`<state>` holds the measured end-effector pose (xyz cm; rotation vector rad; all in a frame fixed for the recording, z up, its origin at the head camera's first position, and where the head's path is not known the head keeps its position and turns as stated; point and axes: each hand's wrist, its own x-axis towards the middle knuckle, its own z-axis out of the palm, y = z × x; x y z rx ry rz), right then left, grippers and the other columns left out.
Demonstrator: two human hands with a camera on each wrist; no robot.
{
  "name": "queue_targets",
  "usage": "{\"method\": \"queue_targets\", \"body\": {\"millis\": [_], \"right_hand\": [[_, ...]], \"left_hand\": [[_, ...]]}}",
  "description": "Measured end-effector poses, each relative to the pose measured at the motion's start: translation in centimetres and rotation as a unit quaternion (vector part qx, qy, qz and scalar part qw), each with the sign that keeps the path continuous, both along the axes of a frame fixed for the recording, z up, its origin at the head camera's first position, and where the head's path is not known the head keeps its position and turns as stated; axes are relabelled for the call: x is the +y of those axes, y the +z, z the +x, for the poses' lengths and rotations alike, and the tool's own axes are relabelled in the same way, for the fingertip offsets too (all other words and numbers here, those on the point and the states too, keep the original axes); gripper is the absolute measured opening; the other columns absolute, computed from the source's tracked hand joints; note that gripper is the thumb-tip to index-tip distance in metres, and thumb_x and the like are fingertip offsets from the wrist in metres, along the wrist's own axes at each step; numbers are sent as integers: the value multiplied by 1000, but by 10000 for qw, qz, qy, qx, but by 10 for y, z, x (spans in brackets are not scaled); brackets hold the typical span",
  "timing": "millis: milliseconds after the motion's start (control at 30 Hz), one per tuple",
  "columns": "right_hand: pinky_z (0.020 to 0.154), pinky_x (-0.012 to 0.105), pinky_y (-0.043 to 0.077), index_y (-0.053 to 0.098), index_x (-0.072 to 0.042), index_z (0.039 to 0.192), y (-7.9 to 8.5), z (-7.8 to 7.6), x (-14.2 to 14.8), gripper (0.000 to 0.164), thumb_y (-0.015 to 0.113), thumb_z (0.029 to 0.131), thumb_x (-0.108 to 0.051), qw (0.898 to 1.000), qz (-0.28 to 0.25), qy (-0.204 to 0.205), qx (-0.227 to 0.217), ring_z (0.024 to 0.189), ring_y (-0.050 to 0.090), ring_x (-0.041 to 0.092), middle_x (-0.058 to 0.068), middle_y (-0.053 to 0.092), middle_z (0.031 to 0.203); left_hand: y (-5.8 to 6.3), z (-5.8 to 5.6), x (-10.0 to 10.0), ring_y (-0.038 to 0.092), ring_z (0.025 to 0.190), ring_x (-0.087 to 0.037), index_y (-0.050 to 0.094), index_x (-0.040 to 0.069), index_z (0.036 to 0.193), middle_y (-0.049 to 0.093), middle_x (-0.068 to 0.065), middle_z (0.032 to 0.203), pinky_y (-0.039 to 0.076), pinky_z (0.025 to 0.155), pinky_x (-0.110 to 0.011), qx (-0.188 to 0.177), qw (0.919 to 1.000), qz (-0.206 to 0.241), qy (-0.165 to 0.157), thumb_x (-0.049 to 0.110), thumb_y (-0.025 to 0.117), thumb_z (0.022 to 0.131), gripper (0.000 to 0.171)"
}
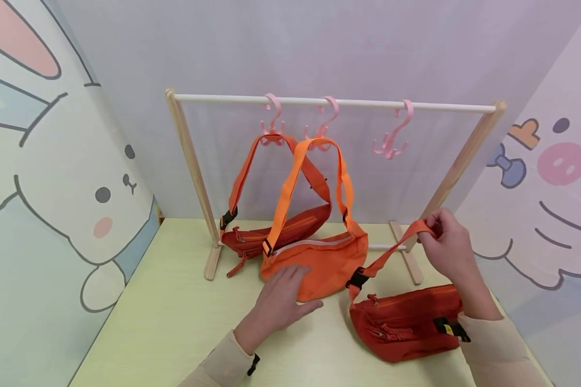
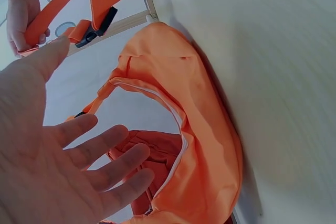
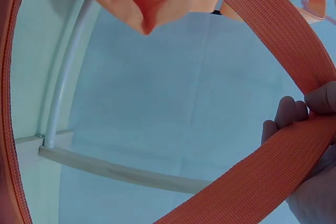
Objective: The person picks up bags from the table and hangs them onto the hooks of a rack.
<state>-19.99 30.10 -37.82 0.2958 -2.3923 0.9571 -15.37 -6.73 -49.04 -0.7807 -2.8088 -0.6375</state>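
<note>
My right hand point(image 1: 447, 242) grips the strap point(image 1: 402, 242) of a dark red waist bag point(image 1: 406, 328), holding it raised at the right of the table. In the right wrist view the wide orange-red strap point(image 3: 252, 177) loops through the fingers. My left hand point(image 1: 281, 298), fingers spread and holding nothing, is in front of an orange waist bag point(image 1: 324, 274) that hangs by its strap from the middle pink hook. The left wrist view shows its open palm point(image 2: 63, 166) beside that bag. Behind it, another dark red waist bag point(image 1: 295, 228) hangs from the left hook.
A wooden rack with a white rail point(image 1: 222, 98) stands at the back of the pale yellow table point(image 1: 140, 328). The right pink hook point(image 1: 392, 140) bears no bag. Cartoon-printed walls point(image 1: 53, 177) rise on both sides. A black buckle point(image 1: 253, 365) shows beside the left sleeve.
</note>
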Motion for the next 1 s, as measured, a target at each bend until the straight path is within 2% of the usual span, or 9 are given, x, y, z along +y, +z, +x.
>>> {"method": "queue_targets", "body": {"millis": [200, 333, 533, 733, 833, 1000], "right_hand": [[54, 16, 41, 54, -2, 98, 11, 6, -16, 19, 65, 92, 12, 9989, 119, 334, 293, 64, 49, 12, 13, 64, 88], [53, 18, 37, 54, -4, 96, 13, 7, -26, 22, 64, 88, 14, 9964, 279, 570, 566, 63, 46, 12, 8, 61, 84], [52, 23, 34, 51, -6, 94, 16, 10, -45, 25, 65, 88, 15, 9936, 422, 800, 675, 61, 41, 13, 4, 53, 80], [53, 23, 33, 51, -7, 92, 18, 12, -68, 25, 65, 90, 13, 9906, 434, 1057, 758, 59, 39, 11, 0, 47, 77], [52, 24, 34, 50, -8, 91, 19, 12, -78, 26, 66, 90, 12, 9890, 453, 1175, 782, 58, 38, 11, 0, 46, 77], [51, 25, 33, 49, -9, 91, 20, 15, -96, 27, 66, 91, 12, 9875, 422, 1284, 810, 57, 36, 11, 0, 44, 79]], "left_hand": [[9, -2, 6, 59, 132, -26, 55, 12, 152, 61, -4, 145, 50, 109, -48, 134, 9993, 335, 36, 72, 63, 95, 83], [20, -3, 12, 57, 135, -24, 51, 15, 155, 58, -2, 149, 50, 109, -48, 67, 9973, 725, 69, 74, 61, 95, 85], [36, -3, 24, 55, 138, -20, 46, 22, 159, 54, 2, 155, 51, 107, -49, -83, 9887, 1494, -97, 73, 62, 95, 83], [53, -3, 40, 54, 139, -21, 45, 24, 160, 52, 5, 156, 52, 106, -49, -341, 9811, 1880, -305, 71, 63, 96, 82], [61, -3, 49, 55, 137, -19, 42, 25, 162, 53, 8, 154, 52, 106, -48, -535, 9734, 2182, -453, 70, 63, 97, 81], [73, -4, 63, 57, 130, -13, 38, 23, 163, 56, 10, 146, 53, 104, -44, -858, 9538, 2805, -647, 60, 66, 101, 77]]}}
